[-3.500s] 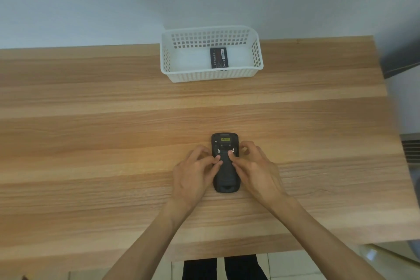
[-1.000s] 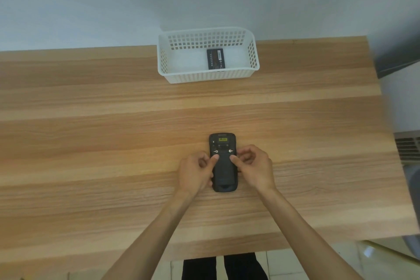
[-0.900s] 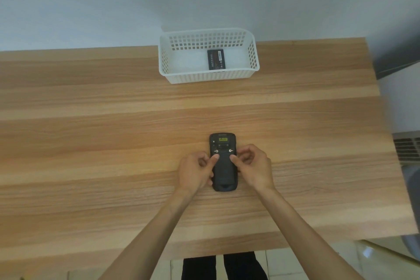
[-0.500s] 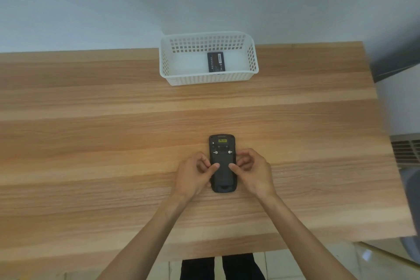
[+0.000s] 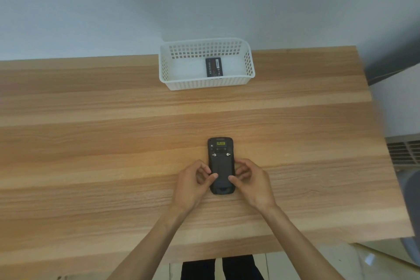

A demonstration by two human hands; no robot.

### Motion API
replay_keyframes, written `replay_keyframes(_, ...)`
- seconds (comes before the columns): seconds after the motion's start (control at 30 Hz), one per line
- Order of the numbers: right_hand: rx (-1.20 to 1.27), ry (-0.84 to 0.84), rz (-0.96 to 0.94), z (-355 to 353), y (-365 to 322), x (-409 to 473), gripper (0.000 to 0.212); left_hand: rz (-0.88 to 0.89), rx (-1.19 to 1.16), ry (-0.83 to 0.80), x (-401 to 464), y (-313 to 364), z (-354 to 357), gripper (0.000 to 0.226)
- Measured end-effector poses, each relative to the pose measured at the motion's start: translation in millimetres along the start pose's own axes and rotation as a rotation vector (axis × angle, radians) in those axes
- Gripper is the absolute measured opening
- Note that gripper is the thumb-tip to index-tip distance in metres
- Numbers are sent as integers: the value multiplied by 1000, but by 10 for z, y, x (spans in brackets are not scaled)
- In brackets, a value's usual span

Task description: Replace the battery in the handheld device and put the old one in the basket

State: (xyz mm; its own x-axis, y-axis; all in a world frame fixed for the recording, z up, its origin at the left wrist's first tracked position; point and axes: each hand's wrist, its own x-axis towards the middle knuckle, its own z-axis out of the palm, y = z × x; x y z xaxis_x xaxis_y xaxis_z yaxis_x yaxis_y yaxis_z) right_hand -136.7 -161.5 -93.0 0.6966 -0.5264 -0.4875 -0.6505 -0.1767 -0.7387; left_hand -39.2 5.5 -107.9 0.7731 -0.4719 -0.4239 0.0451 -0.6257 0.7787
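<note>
**2 hands on a device, battery in basket**

A wooden table [image 5: 91,143] holds a white basket [image 5: 206,84] at its far edge, with 1 black battery [image 5: 213,67] flat inside. Nearer, the left hand [image 5: 193,185] and right hand [image 5: 252,183] flank a black device [image 5: 221,161] lying back up, curled fingers and thumbs pinching its lower sides.

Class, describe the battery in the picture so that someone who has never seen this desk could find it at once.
Start at the wooden table and look to its far edge, where a white basket stands against the wall. The battery lies flat inside it, right of the middle. It is the only thing in the basket, a small black rectangle with a printed label.
</note>
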Motion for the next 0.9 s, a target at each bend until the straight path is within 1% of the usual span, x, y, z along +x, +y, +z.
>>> replay_keyframes(0.1, 2, 4, 6, 9, -25, -14, 47, 0, 3, 41, -18, 3, 35, 18)
replay_keyframes(0.2, 4, -18, 14, -17, -38, -9, 49, 29, -9, 37, -62, 16, 66, 15)
replay_keyframes(0.27, 4, -48, 3, -32, -33, -33, 56, 35, -26, 24, -102, 8, 55, 17)
replay_keyframes(0.33, 1, -80, -17, -37, 2, -69, 67, 41, -47, 6, -160, -38, 54, 20)
replay_keyframes(0.4, -9, -81, -25, -34, 27, -91, 73, 38, -60, 15, -224, -62, 67, 22)
replay_keyframes(0.5, 0, -67, -15, -14, 13, -73, 73, 24, -92, 41, -228, -62, 86, 22)
replay_keyframes(0.73, -12, -60, 7, -50, -9, -61, 69, -1, -160, 21, -184, -57, 79, 25)
replay_keyframes(0.9, -101, -122, 19, -53, -81, -55, 69, -2, -86, -4, -207, 6, 59, 22)
